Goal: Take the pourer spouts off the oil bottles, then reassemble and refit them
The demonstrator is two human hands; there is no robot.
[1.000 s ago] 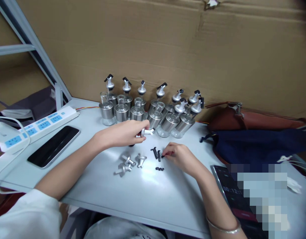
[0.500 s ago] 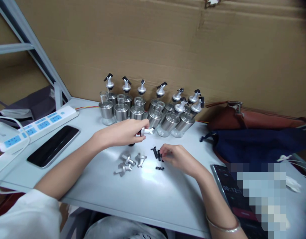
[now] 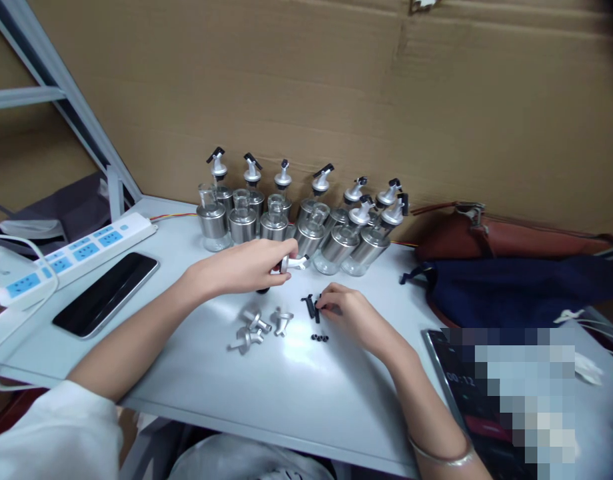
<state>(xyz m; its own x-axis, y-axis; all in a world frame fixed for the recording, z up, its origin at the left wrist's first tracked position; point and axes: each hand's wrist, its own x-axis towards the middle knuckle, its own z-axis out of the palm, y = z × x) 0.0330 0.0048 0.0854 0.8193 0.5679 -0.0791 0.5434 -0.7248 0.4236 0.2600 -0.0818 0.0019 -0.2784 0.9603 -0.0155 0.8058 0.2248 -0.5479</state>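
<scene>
My left hand [image 3: 259, 263] is closed around a silver bottle pourer [image 3: 296, 263], its spout pointing right, above the table in front of the bottles. My right hand [image 3: 349, 310] has its fingertips pinched together on a small black lever [image 3: 320, 307], partly hidden by the fingers. Just left of these fingertips lie more black levers [image 3: 310, 308]. Several tiny black rings [image 3: 320, 338] sit in a row below. Loose silver pourer tops [image 3: 247, 339] lie on the table between my forearms. A dark round piece [image 3: 263, 291] shows under my left hand.
Several glass bottles with steel sleeves [image 3: 243, 225] stand along the back, some topped with pourers [image 3: 321, 179]. On the left are a phone [image 3: 106, 293] and a power strip [image 3: 81, 253]. A brown bag [image 3: 516, 233], a navy cloth [image 3: 516, 287] and a timer screen [image 3: 461, 380] lie right.
My right hand has shifted slightly up and left, its fingers closing on a black lever. My left hand keeps the pourer in nearly the same place.
</scene>
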